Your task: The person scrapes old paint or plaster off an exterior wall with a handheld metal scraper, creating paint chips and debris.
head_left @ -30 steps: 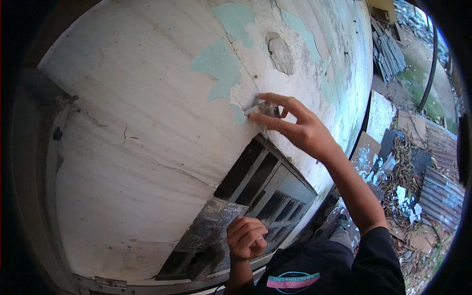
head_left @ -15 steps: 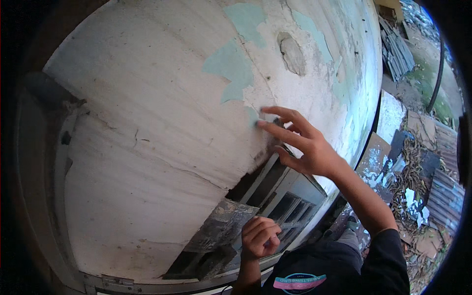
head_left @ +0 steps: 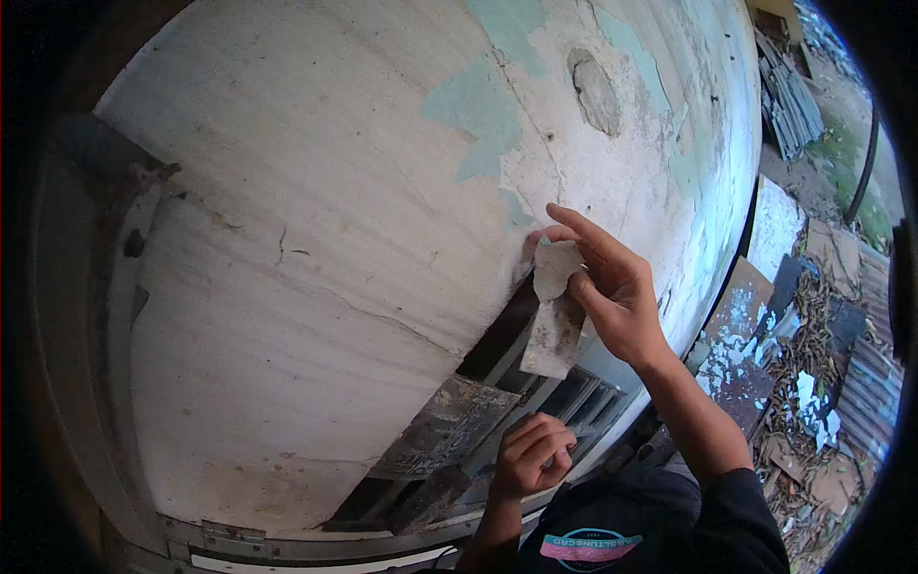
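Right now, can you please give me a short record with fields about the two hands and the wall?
Right hand: right hand pinches a loose paint flake against the wall
Left hand: left hand curled into a fist, low near the window frame; nothing visible in it
Wall: white wall, cracked, with green patches where paint has peeled
Ground: debris at right

The right hand (head_left: 612, 292) covers the upper edge of the peeled paint flake (head_left: 553, 320), so where its grip presses the flake cannot be made out. The left hand (head_left: 531, 454) is curled shut, its palm hidden; whether it holds anything cannot be told. It also masks part of the louvred window (head_left: 535, 383). The wall (head_left: 316, 239) is cut off by the dark rim at left and top. The debris (head_left: 813, 383) at right is too small to identify.
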Demonstrator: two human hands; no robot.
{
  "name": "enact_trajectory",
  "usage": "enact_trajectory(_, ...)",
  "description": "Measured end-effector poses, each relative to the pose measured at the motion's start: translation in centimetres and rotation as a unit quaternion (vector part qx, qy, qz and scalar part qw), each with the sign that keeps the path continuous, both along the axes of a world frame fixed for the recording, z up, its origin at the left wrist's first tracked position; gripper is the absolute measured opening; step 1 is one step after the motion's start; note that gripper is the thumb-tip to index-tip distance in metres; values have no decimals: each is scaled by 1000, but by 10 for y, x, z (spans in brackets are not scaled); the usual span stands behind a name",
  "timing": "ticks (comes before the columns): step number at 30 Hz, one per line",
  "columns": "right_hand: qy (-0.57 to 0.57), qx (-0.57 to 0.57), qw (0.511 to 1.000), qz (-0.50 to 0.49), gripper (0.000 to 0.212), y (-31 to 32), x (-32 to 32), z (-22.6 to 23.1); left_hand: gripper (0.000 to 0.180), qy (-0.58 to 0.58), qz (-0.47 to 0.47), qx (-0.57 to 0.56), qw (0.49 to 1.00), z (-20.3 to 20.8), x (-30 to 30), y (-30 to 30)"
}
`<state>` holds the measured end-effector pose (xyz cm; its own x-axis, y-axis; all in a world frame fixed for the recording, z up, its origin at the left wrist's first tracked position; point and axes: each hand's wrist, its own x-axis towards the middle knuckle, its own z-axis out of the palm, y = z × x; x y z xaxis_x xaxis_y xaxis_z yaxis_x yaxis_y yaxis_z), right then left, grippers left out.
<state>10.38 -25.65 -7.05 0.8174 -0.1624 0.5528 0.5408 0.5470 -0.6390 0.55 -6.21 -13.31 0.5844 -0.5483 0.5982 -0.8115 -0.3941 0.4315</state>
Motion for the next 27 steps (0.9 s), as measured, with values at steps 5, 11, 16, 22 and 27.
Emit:
enact_trajectory(5,38,-175,977,-117,57,-18,4,-16,6,17,1,8,1000,-5,3,-2)
enact_trajectory(11,70,-426,846,-313,54,-30,1,-36,8,20,-15,7,1000,-7,6,-4)
enact_trajectory(16,116,-358,896,-235,47,-29,-24,-51,35,282,73,-75,954,-30,5,-23)
enact_trajectory(22,127,-290,924,-214,35,0,-64,-69,38,363,47,-205,908,-52,3,-35)
enact_trajectory(27,211,-229,950,-2,29,-32,-80,-100,19,355,125,-276,884,-32,13,-31)
